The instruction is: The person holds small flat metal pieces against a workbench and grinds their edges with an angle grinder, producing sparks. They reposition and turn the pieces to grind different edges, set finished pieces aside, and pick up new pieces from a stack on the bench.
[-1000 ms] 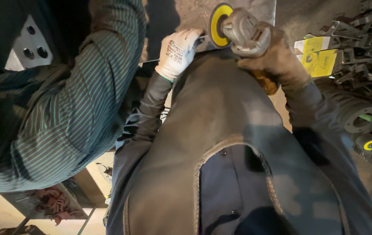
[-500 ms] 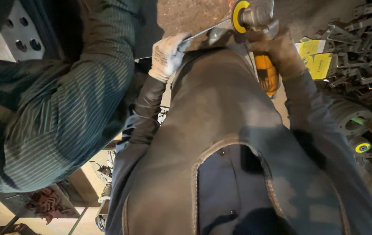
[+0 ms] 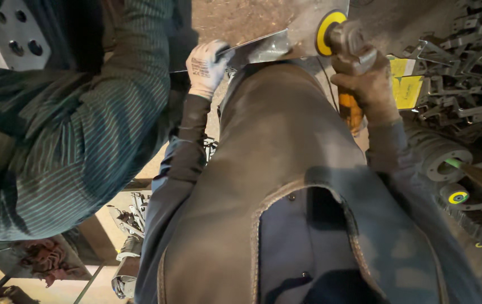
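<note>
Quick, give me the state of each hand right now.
Left hand: closed, in a white glove, gripping the edge of the metal plate.
Right hand: closed, in a brown glove, holding the angle grinder with the yellow disc.

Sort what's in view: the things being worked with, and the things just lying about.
In use: left hand on metal plate; right hand on grinder.

Lying about: spare discs, metal brackets, yellow papers, holed plate.
</note>
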{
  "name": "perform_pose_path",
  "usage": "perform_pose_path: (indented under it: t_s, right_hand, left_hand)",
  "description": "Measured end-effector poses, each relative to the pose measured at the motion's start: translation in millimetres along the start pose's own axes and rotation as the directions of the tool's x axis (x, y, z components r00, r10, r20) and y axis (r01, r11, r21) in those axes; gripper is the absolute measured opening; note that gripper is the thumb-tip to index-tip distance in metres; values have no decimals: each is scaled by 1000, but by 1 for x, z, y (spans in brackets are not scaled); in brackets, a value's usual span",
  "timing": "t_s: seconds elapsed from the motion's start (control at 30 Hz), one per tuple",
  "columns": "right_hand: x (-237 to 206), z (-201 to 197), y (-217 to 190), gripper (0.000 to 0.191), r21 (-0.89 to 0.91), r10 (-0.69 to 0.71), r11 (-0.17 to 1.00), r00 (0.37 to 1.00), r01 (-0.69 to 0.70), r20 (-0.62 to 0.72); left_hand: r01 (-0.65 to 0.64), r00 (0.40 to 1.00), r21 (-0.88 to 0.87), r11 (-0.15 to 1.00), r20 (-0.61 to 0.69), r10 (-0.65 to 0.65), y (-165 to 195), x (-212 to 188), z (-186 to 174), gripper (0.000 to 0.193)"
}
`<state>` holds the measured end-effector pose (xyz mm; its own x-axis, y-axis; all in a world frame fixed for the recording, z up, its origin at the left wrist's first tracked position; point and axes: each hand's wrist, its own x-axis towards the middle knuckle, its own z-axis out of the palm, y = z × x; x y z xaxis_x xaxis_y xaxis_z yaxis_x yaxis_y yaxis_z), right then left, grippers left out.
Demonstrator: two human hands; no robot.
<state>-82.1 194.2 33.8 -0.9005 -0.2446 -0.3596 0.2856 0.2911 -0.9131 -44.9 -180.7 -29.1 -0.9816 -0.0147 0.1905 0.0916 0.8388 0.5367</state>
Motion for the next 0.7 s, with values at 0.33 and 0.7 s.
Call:
perform_pose_path:
  t_s: [0.33,0.7]
  right_hand:
    - [-20,-3,34,64,-247,-80,967,993,55,-92]
    - [-17,1,16,94,-333,-141,935,989,122,-34]
  left_hand:
    - [-280,912,257,925,372,173,53,59,48,11]
    - [-295,876,168,941,441,196,83,42,60,13]
